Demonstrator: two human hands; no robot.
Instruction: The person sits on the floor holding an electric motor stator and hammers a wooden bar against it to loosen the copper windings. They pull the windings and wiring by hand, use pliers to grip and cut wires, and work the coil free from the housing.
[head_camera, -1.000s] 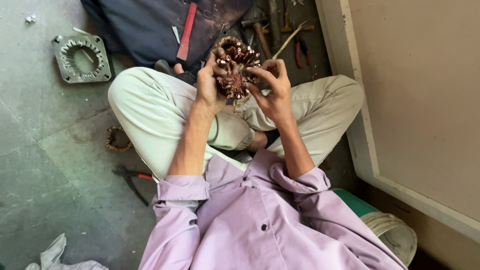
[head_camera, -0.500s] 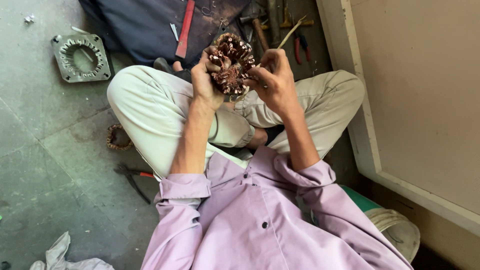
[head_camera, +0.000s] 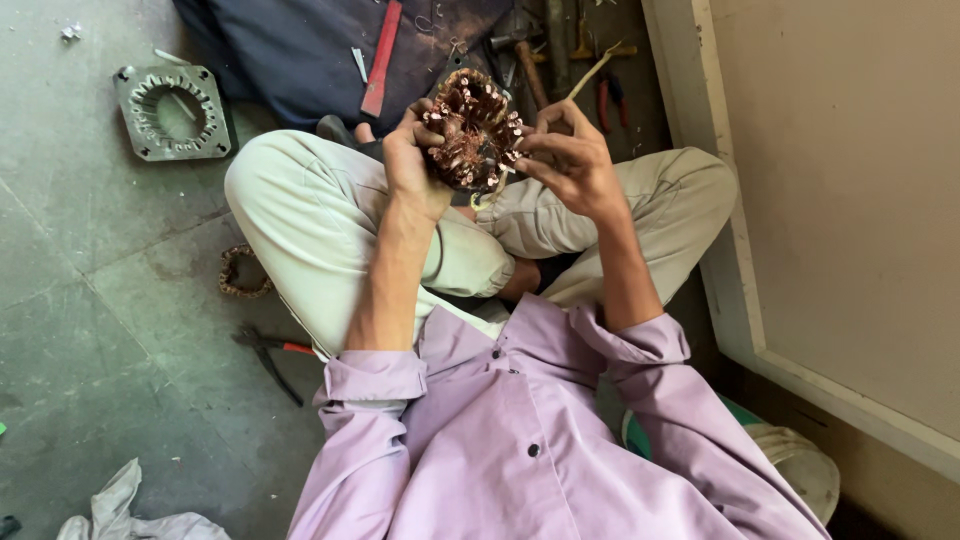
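Person: sits cross-legged on the grey concrete floor (head_camera: 90, 260), in a lilac shirt and light trousers, seen from above.
Wound core: a round motor core (head_camera: 472, 128) with copper-coloured windings and pale slot ends around its rim; it is held up above the knees, between both hands, near the top middle of the view.
Left hand: the left hand (head_camera: 412, 160) closes around the left side of the core, fingers curled over its edge, so the grip is firmly on the core.
Right hand: the right hand (head_camera: 570, 160) touches the right side of the core with its fingertips, pinching narrowly at the rim; a thin pale stick (head_camera: 590, 72) rises from behind this hand, but whether the hand holds it cannot be told.
Metal housing: a square grey plate with a round toothed opening (head_camera: 172, 110) lies near the top left corner of the floor.
Dark cloth: a dark blue bag or cloth (head_camera: 300, 50) lies at the top edge, with a red flat strip (head_camera: 381, 58) on it.
Tools: a hammer (head_camera: 528, 60) and red-handled pliers (head_camera: 610, 95) lie beyond the hands; other pliers (head_camera: 272, 352) lie on the floor beside the left leg.
Small coil: a brown wire ring (head_camera: 243, 272) lies on the floor just beside the left knee.
Rag: a white rag (head_camera: 130, 510) lies at the bottom left corner.
Board: a pale board (head_camera: 850, 200) fills the right side.
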